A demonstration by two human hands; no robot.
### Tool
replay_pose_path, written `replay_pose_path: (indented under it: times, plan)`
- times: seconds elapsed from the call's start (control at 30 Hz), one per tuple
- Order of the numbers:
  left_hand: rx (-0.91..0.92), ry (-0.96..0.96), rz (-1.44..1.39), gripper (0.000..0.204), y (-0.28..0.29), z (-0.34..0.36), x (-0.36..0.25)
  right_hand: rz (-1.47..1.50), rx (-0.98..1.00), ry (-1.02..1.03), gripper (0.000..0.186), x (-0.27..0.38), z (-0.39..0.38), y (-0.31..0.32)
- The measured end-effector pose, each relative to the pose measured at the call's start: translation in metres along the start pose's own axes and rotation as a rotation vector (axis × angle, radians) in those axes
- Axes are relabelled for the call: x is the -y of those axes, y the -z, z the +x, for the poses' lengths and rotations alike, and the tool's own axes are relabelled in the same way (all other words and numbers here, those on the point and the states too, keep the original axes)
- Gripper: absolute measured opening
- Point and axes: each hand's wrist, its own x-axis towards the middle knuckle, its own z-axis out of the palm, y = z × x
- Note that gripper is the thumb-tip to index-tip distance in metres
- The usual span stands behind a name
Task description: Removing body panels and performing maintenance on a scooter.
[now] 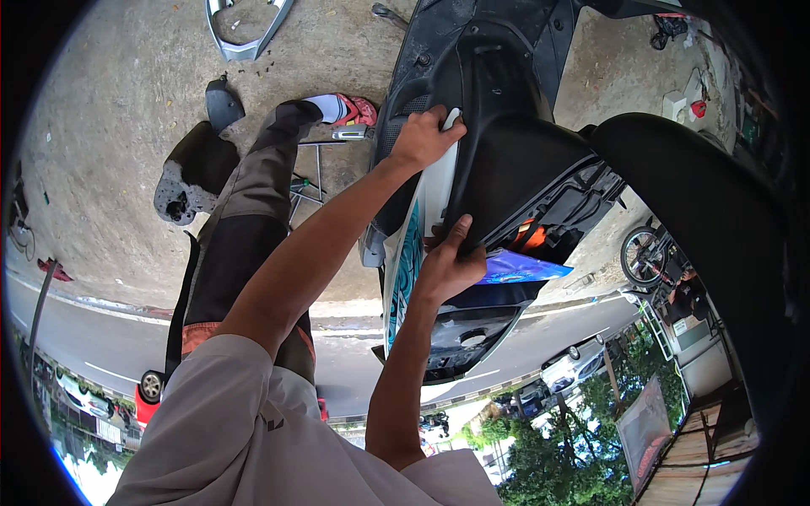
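Note:
A long white body panel with a teal pattern (403,257) runs along the side of a black scooter (498,160). My left hand (426,139) is closed around the panel's far, pale end, with the thumb near its tip. Closer to me, my right hand (453,263) grips the panel's edge where it meets the black bodywork. Its thumb lies on top, and the fingers are partly hidden behind. A blue-purple panel (523,268) sticks out just right of that hand.
The raised black seat (700,169) fills the right side. An orange part (530,234) shows inside the frame. On the concrete lie a silver U-shaped trim (245,46), a dark plastic cover (224,103) and a black moulded piece (198,164). A metal stand (319,169) is beside my leg.

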Motion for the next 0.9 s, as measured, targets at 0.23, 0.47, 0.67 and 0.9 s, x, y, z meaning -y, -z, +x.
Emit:
replay_pose_path:
  times: [0.23,0.47,0.67,0.9]
  plan:
    - [0.059,-0.013,0.016,0.036,0.003,0.002,0.000,0.213,0.045,-0.127,0.036,0.014,0.002,0.008]
    - [0.249,0.318,-0.159,0.054,0.031,-0.020,0.007,0.128,0.186,0.031,0.033,0.001,0.002,0.015]
    - [0.521,0.391,-0.437,0.058,0.034,-0.122,0.059,0.121,0.220,0.094,0.030,-0.005,0.003,0.021]
    - [0.541,0.483,-0.506,0.057,0.036,-0.146,0.051,0.125,0.247,0.099,0.031,-0.002,0.002,0.019]
